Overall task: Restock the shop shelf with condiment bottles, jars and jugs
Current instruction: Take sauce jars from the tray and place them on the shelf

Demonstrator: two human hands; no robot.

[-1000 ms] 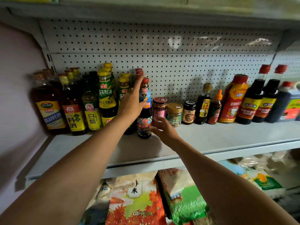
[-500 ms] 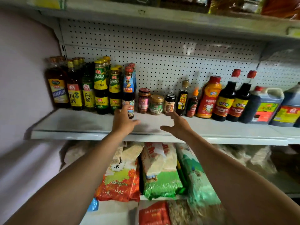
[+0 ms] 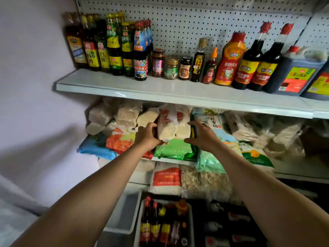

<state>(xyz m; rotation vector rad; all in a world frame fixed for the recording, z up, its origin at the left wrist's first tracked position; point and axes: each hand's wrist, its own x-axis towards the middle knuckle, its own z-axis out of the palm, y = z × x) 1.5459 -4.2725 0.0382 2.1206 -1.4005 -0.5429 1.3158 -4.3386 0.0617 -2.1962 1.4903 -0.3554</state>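
Both my hands are empty: my left hand (image 3: 146, 138) and my right hand (image 3: 201, 136) hang mid-frame with fingers loosely spread and half curled, in front of the rice bags (image 3: 170, 125) on the lower shelf, holding nothing. Across the upper part of the frame the condiment shelf (image 3: 178, 93) carries a good deal: a tight cluster of vinegar and cooking-wine bottles (image 3: 99, 47) at upper left, with a blue-labelled oyster sauce bottle (image 3: 140, 56) at its front, then three small jars (image 3: 170, 68), assorted sauce bottles and dark soy sauce jugs (image 3: 293, 72) at the right edge. Its front strip lies bare, so I judge there is room for more. At the bottom centre a crate (image 3: 165, 223) holds several upright red-capped bottles yet to be shelved, so the restock looks partly done.
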